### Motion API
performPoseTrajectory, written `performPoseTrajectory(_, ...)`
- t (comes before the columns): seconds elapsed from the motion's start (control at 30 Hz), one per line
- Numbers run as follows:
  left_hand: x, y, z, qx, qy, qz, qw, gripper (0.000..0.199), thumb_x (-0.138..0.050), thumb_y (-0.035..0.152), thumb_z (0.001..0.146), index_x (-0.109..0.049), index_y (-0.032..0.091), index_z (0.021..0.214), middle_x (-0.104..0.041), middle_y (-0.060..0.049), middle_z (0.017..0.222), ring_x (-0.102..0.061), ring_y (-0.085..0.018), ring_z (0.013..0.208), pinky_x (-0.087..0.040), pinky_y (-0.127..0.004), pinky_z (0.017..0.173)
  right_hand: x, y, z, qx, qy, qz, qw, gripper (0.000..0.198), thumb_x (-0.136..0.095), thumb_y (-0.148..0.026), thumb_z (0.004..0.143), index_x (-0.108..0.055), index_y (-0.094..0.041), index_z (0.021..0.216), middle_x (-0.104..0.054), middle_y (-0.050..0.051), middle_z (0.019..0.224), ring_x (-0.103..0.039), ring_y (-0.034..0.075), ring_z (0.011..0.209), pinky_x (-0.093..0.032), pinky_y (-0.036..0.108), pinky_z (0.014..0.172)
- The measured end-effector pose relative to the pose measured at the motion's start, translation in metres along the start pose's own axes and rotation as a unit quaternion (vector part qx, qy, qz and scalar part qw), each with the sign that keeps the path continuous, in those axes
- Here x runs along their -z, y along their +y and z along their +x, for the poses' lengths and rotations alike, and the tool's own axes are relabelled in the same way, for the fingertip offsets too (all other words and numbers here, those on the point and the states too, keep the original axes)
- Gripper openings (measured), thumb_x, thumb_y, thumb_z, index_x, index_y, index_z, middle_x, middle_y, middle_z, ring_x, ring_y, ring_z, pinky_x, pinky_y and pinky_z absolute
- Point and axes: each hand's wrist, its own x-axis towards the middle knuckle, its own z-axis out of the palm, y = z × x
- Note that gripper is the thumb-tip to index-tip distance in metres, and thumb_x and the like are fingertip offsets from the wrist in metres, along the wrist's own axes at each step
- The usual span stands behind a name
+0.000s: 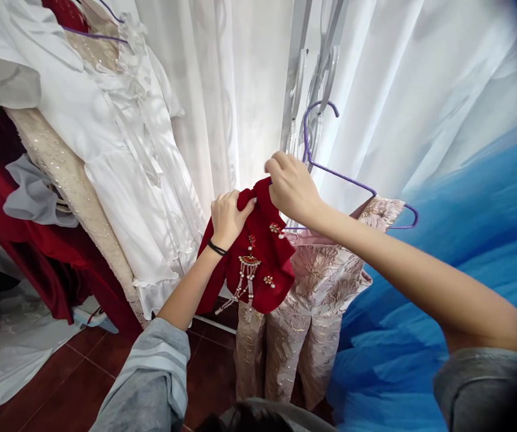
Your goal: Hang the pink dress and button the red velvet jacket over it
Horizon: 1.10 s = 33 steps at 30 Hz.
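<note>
Perhaps risking a snag of the dangling beaded tassel on the far-side brocade outfit, pinching the red garment at its top, left of the purple hanger, with left hand and right hand.

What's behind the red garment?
Partly behind the red garment, a pink patterned garment hangs with a purple hanger. White curtain shows farther back. Whatever the red fabric directly covers, including part of the pink garment, can't be seen.
</note>
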Motion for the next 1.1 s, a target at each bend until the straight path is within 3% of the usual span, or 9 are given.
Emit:
performPoseTrajectory(0.1, 0.0, 0.002, -0.003, 0.0, -0.003, 0.004, 1.0, 0.035, -0.049, 0.05, 0.092, -0.053, 0.02, 0.074, -0.063, -0.008, 0.077, -0.056, -0.026, 0.083, -0.033, -0.035, 0.071, -0.009, -0.003, -0.028, -0.13, 0.019, 0.077, 0.988, 0.019, -0.039, -0.021, 0.09, -0.054, -0.015, 0.08, -0.057, 0.012, 0.086, -0.052, 0.022, 0.081, -0.04, 0.035, 0.07)
performPoseTrajectory(0.2, -0.001, 0.001, -0.005, -0.004, 0.0, 0.009, 1.0, 0.036, -0.048, 0.052, 0.093, -0.056, 0.02, 0.078, -0.065, -0.009, 0.082, -0.056, -0.027, 0.087, -0.034, -0.035, 0.074, -0.019, 0.001, -0.033, -0.205, -0.087, 0.233, 0.947, 0.041, -0.045, -0.045, 0.091, -0.04, -0.02, 0.06, -0.044, 0.003, 0.059, -0.04, 0.014, 0.059, -0.032, 0.03, 0.059)
performPoseTrajectory(0.27, -0.001, -0.002, -0.005, -0.012, 0.005, 0.013, 1.0, 0.039, -0.046, 0.055, 0.093, -0.057, 0.019, 0.08, -0.066, -0.009, 0.085, -0.057, -0.026, 0.089, -0.034, -0.035, 0.075, -0.019, 0.005, -0.028, -0.21, -0.127, 0.347, 0.905, 0.045, -0.047, -0.044, 0.09, -0.033, -0.02, 0.055, -0.036, -0.001, 0.053, -0.033, 0.011, 0.053, -0.027, 0.028, 0.055)
performPoseTrajectory(0.37, 0.001, -0.007, -0.005, -0.022, 0.02, 0.023, 0.999, 0.047, -0.043, 0.061, 0.091, -0.06, 0.018, 0.083, -0.066, -0.01, 0.083, -0.057, -0.026, 0.088, -0.035, -0.035, 0.076, -0.007, 0.008, -0.024, -0.218, -0.088, 0.456, 0.858, 0.04, -0.048, -0.038, 0.089, -0.033, -0.02, 0.057, -0.035, -0.002, 0.054, -0.033, 0.01, 0.052, -0.025, 0.026, 0.053)
performPoseTrajectory(0.57, -0.008, -0.021, -0.013, -0.051, 0.071, 0.021, 0.996, 0.062, -0.039, 0.073, 0.085, -0.063, 0.016, 0.091, -0.065, -0.012, 0.084, -0.058, -0.027, 0.086, -0.038, -0.036, 0.077, -0.022, -0.001, -0.064, -0.21, 0.034, 0.414, 0.885, 0.054, -0.04, -0.06, 0.091, -0.026, -0.021, 0.056, -0.029, -0.003, 0.052, -0.028, 0.01, 0.051, -0.022, 0.028, 0.053)
performPoseTrajectory(0.7, -0.024, -0.035, -0.02, -0.069, 0.079, 0.012, 0.994, 0.069, -0.038, 0.078, 0.082, -0.063, 0.015, 0.097, -0.067, -0.013, 0.091, -0.059, -0.028, 0.092, -0.042, -0.037, 0.081, -0.057, -0.007, -0.087, -0.199, 0.02, 0.359, 0.912, 0.055, -0.031, -0.063, 0.093, -0.025, -0.021, 0.056, -0.032, -0.001, 0.053, -0.031, 0.012, 0.052, -0.023, 0.03, 0.055)
performPoseTrajectory(0.8, -0.026, -0.044, -0.023, -0.067, 0.086, -0.041, 0.993, 0.068, -0.036, 0.075, 0.085, -0.061, 0.015, 0.104, -0.067, -0.013, 0.098, -0.059, -0.027, 0.097, -0.044, -0.037, 0.086, -0.057, -0.007, -0.087, -0.187, -0.006, 0.349, 0.918, 0.053, -0.034, -0.058, 0.093, -0.027, -0.021, 0.056, -0.036, 0.0, 0.054, -0.033, 0.012, 0.053, -0.024, 0.03, 0.056)
performPoseTrajectory(0.93, -0.02, -0.053, -0.03, -0.028, 0.089, -0.149, 0.984, 0.048, -0.025, 0.054, 0.098, -0.058, 0.019, 0.101, -0.066, -0.009, 0.099, -0.061, -0.02, 0.096, -0.046, -0.031, 0.087, -0.045, 0.004, -0.075, -0.208, -0.005, 0.425, 0.881, 0.054, -0.042, -0.06, 0.09, -0.027, -0.021, 0.056, -0.029, -0.003, 0.052, -0.028, 0.01, 0.051, -0.022, 0.029, 0.054)
performPoseTrajectory(1.1, -0.02, -0.063, -0.051, 0.1, 0.041, -0.072, 0.992, 0.036, -0.044, 0.053, 0.094, -0.055, 0.02, 0.083, -0.063, -0.005, 0.079, -0.06, -0.021, 0.077, -0.044, -0.031, 0.07, -0.057, 0.019, -0.06, -0.273, 0.052, 0.518, 0.809, 0.055, -0.049, -0.067, 0.082, -0.028, -0.021, 0.059, -0.029, -0.003, 0.055, -0.026, 0.009, 0.053, -0.02, 0.027, 0.052)
